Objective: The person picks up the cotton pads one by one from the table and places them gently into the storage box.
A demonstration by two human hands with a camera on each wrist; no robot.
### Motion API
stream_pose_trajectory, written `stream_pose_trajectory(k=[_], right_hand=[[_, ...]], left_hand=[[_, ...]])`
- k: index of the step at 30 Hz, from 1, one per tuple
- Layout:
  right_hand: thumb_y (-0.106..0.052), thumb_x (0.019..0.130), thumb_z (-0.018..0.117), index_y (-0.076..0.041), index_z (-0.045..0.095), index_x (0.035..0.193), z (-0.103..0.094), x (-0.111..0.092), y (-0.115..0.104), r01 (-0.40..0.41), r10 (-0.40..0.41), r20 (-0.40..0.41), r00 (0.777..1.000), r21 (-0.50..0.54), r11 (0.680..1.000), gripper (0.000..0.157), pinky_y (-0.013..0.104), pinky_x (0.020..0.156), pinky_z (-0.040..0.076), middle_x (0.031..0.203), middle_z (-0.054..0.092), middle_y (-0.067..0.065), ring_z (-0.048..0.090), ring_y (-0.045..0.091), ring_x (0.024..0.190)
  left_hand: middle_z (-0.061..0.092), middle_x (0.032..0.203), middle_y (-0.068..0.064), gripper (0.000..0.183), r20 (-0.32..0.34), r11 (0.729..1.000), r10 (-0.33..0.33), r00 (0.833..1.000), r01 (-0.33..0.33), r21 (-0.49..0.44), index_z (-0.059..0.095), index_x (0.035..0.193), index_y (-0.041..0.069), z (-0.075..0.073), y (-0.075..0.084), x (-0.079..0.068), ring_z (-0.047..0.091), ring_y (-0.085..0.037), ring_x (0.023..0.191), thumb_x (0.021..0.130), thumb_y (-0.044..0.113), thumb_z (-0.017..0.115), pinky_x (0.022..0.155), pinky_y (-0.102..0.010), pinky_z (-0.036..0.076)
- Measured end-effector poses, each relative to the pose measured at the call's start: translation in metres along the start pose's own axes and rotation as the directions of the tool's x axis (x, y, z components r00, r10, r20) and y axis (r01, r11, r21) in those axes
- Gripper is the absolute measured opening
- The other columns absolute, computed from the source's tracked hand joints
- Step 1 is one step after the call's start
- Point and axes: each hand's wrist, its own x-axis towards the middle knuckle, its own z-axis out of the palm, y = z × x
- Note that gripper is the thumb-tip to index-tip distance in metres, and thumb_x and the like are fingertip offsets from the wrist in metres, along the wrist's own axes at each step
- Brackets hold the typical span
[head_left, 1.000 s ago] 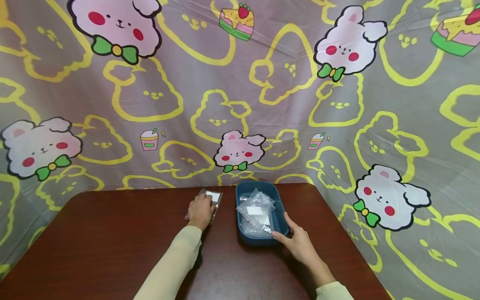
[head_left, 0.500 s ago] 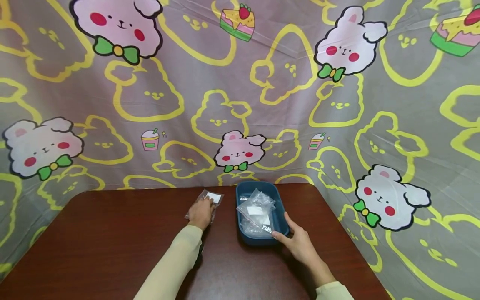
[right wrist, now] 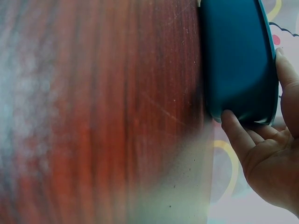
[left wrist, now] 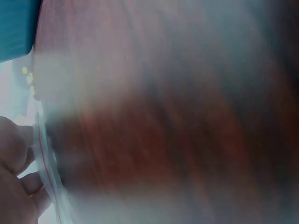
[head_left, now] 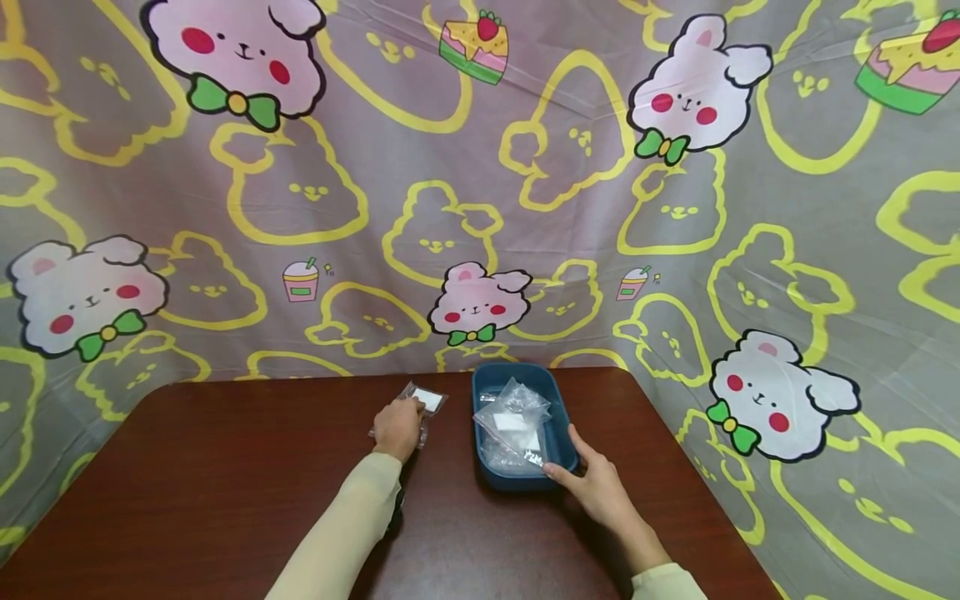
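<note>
A small clear zip bag (head_left: 429, 400) with a white label lies on the table, left of a blue plastic bin (head_left: 561, 417). My left hand (head_left: 397, 427) is over its near part, fingers bent, gripping it. The bag's edge with a red zip line (left wrist: 44, 156) shows beside the fingers in the left wrist view. At the bin's near right corner, my right hand (head_left: 597, 483) holds on, thumb at the rim and fingers along the outer wall (right wrist: 240, 60). Several clear bags (head_left: 512, 421) with white labels are heaped inside the bin.
The brown wooden table (head_left: 225, 483) has rounded far corners. Behind it hangs a grey cloth (head_left: 390, 150) printed with cartoon rabbits, reaching down to the table's back edge and along its right side.
My left hand has drawn back slightly, its fingers more bent, and more of the bag's white label shows. The right hand and the bin have stayed in place.
</note>
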Motion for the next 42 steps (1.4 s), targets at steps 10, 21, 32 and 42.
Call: stream_pose_trajectory(k=[10, 21, 32, 42], right_hand=[[-0.042, 0.086, 0.079, -0.004, 0.034, 0.156, 0.0, 0.0, -0.002, 0.004, -0.004, 0.0, 1.0, 0.0, 1.0, 0.091, 0.048, 0.099, 0.049, 0.146, 0.047, 0.026, 0.059, 0.032, 0.123], [-0.042, 0.085, 0.08, -0.005, 0.035, 0.155, 0.002, -0.001, -0.002, 0.01, -0.01, -0.01, 1.0, -0.002, 1.0, 0.091, 0.048, 0.099, 0.048, 0.145, 0.049, 0.026, 0.06, 0.031, 0.123], [-0.04, 0.085, 0.08, -0.004, 0.035, 0.155, 0.002, -0.002, -0.004, 0.012, -0.012, -0.013, 1.0, -0.003, 1.0, 0.091, 0.049, 0.099, 0.048, 0.144, 0.049, 0.027, 0.059, 0.032, 0.123], [-0.039, 0.085, 0.081, -0.003, 0.035, 0.155, 0.001, -0.003, -0.004, 0.021, -0.021, -0.019, 1.0, 0.006, 1.0, 0.091, 0.049, 0.1, 0.047, 0.142, 0.051, 0.028, 0.059, 0.033, 0.123]], left_hand=[[0.07, 0.076, -0.009, 0.015, 0.01, 1.0, 0.017, 1.0, -0.017, -0.015, 0.076, 0.083, 0.017, -0.003, -0.002, 0.001, 0.069, -0.035, 0.071, 0.095, 0.012, 0.068, 0.058, -0.051, 0.054], [0.071, 0.075, -0.01, 0.015, -0.093, 0.997, 0.071, 0.993, -0.072, -0.012, 0.076, 0.082, 0.018, -0.025, 0.002, 0.007, 0.069, -0.037, 0.069, 0.094, 0.012, 0.069, 0.057, -0.052, 0.053], [0.073, 0.08, -0.01, 0.01, -0.168, 0.994, 0.094, 0.981, -0.102, -0.042, 0.08, 0.097, 0.017, -0.046, 0.007, 0.008, 0.068, -0.037, 0.068, 0.094, 0.016, 0.071, 0.057, -0.053, 0.053], [0.074, 0.084, -0.01, 0.011, -0.162, 0.995, 0.089, 0.983, -0.095, -0.034, 0.079, 0.101, 0.018, -0.054, 0.012, 0.008, 0.069, -0.037, 0.071, 0.096, 0.018, 0.069, 0.058, -0.052, 0.053]])
